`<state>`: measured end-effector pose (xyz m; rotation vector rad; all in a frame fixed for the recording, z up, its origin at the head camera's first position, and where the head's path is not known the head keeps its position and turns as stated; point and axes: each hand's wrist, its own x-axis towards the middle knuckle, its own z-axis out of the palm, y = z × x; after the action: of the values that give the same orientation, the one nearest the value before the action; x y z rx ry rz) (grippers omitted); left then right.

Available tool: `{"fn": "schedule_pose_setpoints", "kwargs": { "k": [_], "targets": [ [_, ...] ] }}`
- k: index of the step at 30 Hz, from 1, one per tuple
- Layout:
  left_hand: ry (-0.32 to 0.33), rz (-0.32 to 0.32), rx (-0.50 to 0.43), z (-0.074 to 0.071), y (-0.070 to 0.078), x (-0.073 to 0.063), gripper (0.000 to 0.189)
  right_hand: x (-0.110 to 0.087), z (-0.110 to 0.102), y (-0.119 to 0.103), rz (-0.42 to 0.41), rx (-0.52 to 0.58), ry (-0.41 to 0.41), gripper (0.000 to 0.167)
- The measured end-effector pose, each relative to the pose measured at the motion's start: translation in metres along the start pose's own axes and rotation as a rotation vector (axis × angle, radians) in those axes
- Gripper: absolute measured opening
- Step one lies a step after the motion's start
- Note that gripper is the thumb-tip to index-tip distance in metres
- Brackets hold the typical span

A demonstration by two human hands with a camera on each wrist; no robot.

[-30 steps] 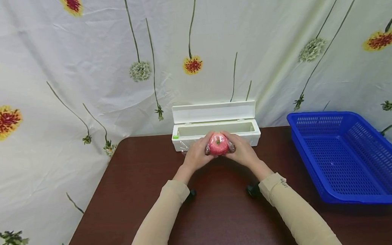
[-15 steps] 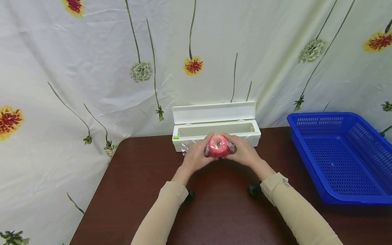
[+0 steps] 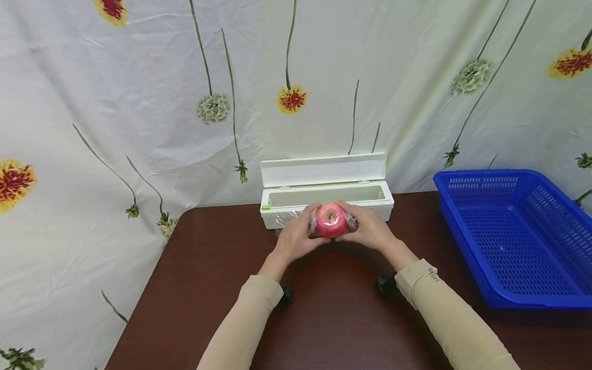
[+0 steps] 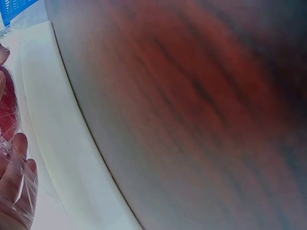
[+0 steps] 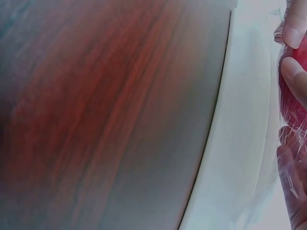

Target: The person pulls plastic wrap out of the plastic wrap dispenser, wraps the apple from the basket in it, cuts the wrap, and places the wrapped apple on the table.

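Apple point(image 3: 331, 221) | L hand point(image 3: 294, 237), R hand point(image 3: 372, 230) | curled rd opp. sides

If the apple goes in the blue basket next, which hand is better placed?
Probably the right hand: like the left hand, it holds the apple, but sits nearer the blue basket.

We see a dark red-brown table point(image 3: 338, 342) with a rounded far left corner, its grain showing as dark streaks in the wrist views. At its right side we find a blue plastic basket point(image 3: 519, 249) with slotted walls and a perforated floor; a bit of it also shows at the upper left of the left wrist view. Behind the table we have a creased white cloth point(image 3: 153, 63), printed with long-stemmed yellow-and-red flowers point(image 3: 291, 99) and pale round seed heads point(image 3: 213, 108).
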<state>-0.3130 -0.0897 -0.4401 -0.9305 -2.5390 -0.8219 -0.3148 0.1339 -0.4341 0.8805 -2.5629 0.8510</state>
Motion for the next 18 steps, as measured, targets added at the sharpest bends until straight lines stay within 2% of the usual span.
{"fn": "schedule_pose_setpoints", "kwargs": {
  "k": [8,18],
  "targets": [
    [0.0,0.033,0.025,-0.0009,-0.0012,0.0014,0.08,-0.001,-0.0014,0.0012,0.031,0.002,-0.022,0.089],
    [-0.025,0.037,0.057,-0.0039,-0.0008,0.002,0.081,-0.0041,0.0015,0.0046,0.018,0.026,0.011,0.09]
  ]
}}
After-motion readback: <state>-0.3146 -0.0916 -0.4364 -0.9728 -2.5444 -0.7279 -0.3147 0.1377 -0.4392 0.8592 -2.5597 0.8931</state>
